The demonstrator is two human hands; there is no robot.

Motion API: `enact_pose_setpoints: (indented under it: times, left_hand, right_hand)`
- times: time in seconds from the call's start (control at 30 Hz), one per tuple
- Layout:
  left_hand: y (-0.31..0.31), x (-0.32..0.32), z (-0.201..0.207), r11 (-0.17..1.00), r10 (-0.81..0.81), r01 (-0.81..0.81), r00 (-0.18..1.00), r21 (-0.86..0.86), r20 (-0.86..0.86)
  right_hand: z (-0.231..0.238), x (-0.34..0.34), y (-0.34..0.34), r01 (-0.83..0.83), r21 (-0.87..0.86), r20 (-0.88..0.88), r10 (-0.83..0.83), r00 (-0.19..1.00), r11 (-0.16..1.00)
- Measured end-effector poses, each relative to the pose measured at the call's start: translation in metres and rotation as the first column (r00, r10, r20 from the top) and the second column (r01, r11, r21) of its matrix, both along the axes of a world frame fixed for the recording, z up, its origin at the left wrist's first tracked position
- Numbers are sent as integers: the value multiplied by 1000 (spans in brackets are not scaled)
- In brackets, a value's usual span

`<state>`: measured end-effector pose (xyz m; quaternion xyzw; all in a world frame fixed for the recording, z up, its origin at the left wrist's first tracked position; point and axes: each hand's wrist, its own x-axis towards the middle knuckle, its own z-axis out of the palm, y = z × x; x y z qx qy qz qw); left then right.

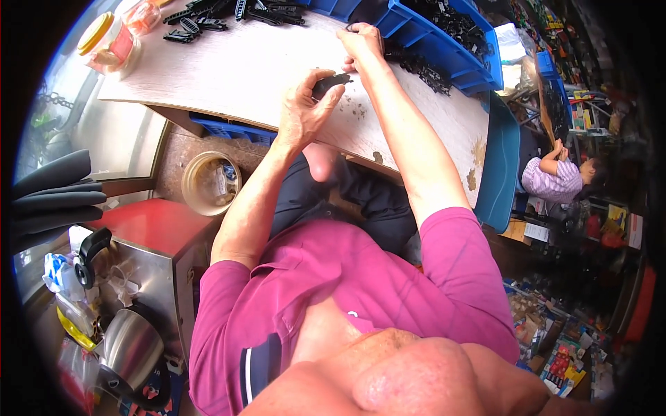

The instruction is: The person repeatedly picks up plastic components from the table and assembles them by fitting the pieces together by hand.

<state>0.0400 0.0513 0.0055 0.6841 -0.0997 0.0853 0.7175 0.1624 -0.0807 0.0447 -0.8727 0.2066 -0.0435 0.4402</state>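
Observation:
My left hand [302, 111] is above the near edge of the white worktable [243, 66], its fingers and thumb closed round a flat black plastic piece [329, 85]. Farther off, beside the blue bins, my right hand [363, 46] has its fingers curled together. Whatever it may hold is hidden or too small to name. A heap of small black parts [424, 71] lies just right of that hand, against a blue bin [479, 78] filled with similar black pieces. Several longer black ridged plastic pieces [201, 25] are piled at the table's far left.
A clear jar with a yellow lid [97, 35] stands at the table's left corner. Below are a round bucket [191, 184] and a red-topped metal cabinet [156, 232]. A teal chair [501, 163] adjoins the table's right end. Another person [553, 177] is at the far right.

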Motion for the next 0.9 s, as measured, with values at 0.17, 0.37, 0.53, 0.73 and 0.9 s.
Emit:
enact_pose_setpoints:
  times: [0.17, 0.37, 0.53, 0.73, 0.9]
  left_hand:
    - [2, 0, -2, 1000, 18, -19, 1000, 22, 20]
    - [1, 4, -3, 988, -27, 17, 998, -151, -63]
    - [3, 12, -7, 909, -34, -17, 993, -416, -116]
    - [-8, 11, 10, 802, -259, 11, 907, -597, -331]
    - [-25, -4, 7, 792, -228, -21, 916, -610, -329]
  right_hand:
    - [3, -4, 7, 50, -63, -56, -53, 997, 997]
    - [-2, -19, -4, 102, 230, 17, -109, 994, 968]
    - [8, -74, -12, 51, 692, 22, -92, 996, 720]
    - [-17, -139, 3, -197, 830, 252, -37, 967, 522]
    - [-30, -151, -1, -173, 853, 246, -87, 965, 493]
